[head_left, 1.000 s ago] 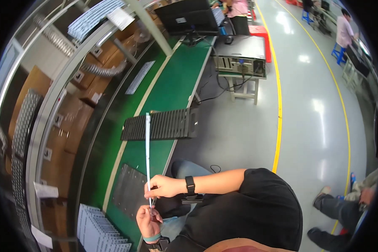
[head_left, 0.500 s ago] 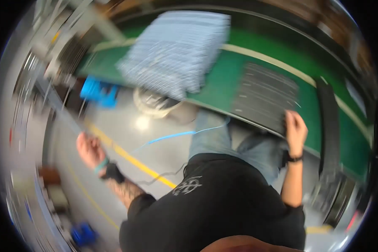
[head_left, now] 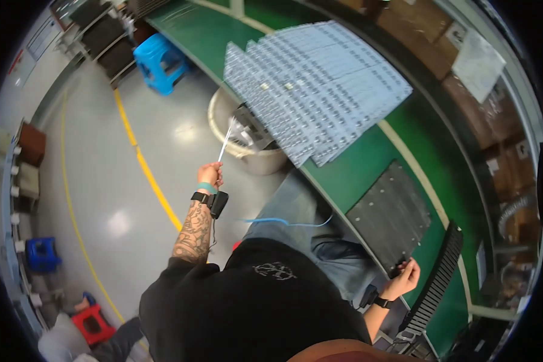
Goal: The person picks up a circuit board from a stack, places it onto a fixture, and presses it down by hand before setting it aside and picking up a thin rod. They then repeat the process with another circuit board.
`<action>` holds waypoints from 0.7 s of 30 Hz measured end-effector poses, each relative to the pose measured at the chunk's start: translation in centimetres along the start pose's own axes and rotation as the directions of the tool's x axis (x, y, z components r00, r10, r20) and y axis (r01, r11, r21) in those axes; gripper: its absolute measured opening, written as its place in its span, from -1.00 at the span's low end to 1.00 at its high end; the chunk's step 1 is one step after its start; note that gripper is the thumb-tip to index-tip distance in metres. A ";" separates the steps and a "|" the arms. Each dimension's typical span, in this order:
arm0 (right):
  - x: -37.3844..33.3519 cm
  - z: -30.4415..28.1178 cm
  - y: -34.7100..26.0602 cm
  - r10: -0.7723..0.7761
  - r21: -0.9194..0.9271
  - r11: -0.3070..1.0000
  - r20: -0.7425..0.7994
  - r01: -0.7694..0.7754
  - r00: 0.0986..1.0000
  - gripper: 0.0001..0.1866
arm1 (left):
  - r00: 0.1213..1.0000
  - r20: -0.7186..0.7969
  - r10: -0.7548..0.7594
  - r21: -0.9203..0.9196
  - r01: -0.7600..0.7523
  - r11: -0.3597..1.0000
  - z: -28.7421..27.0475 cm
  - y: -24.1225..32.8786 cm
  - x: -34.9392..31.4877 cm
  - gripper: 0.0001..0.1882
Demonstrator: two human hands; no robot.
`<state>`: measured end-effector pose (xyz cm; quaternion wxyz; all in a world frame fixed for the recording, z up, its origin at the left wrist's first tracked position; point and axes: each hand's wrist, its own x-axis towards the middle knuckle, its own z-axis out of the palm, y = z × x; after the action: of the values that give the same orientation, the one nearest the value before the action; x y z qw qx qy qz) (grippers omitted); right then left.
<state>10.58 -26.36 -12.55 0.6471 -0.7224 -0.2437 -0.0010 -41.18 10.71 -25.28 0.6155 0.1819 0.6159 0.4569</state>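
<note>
My left hand (head_left: 210, 174) is closed on a thin white strip (head_left: 225, 142), which points away toward a round cream bin (head_left: 265, 161) holding crumpled clear plastic and a dark flat piece. On the green work table (head_left: 351, 172) lies a flat black panel (head_left: 389, 211) with several small light dots. My right hand (head_left: 407, 276) pinches that panel at its near corner. Beyond it, a stack of pale blue-grey sheets (head_left: 326, 84) with rows of small marks overhangs the table's edge. A blue cord (head_left: 283, 222) hangs beside my legs.
A slotted black rail (head_left: 434, 280) lies right of the panel. Blue stool (head_left: 160, 63) stands at the far left, another blue stool (head_left: 42, 254) and a red stool (head_left: 93, 324) at lower left, near a seated person's legs. Cardboard boxes (head_left: 416, 24) line the back.
The view has turned, and the scene is sharper. My left hand has swung in from the far left toward the bin, and the white strip now shows. My right hand stays at the panel.
</note>
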 end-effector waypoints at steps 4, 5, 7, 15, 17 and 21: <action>-2.3 0.2 -1.2 0.041 0.117 0.993 -0.086 -0.031 0.995 -0.81 | 0.995 0.014 0.102 0.347 -0.100 0.932 0.5 0.9 12.6 -0.72; -2.8 0.4 -1.9 0.042 0.118 0.993 -0.093 -0.031 0.995 -0.81 | 0.971 -0.005 0.237 0.536 -0.197 0.820 -0.4 1.9 15.6 -0.66; -3.7 0.7 -3.4 0.025 0.077 0.997 -0.141 -0.014 0.990 -0.82 | 0.934 0.053 0.352 0.711 -0.283 0.644 1.7 3.3 17.7 -0.61; -4.7 7.6 -9.7 0.175 0.071 0.973 0.381 -0.217 0.908 -0.84 | 0.630 0.090 0.772 0.209 -0.769 0.603 6.6 19.7 3.2 -0.67; -4.5 12.6 -12.6 0.206 0.102 0.925 0.675 -0.366 0.708 -0.79 | 0.601 0.173 0.780 0.230 -0.795 0.562 10.0 23.5 -0.3 -0.67; -5.4 22.5 -15.6 0.070 0.148 0.817 0.934 -0.558 0.350 -0.60 | 0.666 0.182 0.723 0.392 -0.723 0.568 13.9 28.7 1.6 -0.51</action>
<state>-6.78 -6.50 -3.32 0.5455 -0.4713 -0.3949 0.5695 -38.27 31.45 -1.22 0.3185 0.5492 0.5720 0.5194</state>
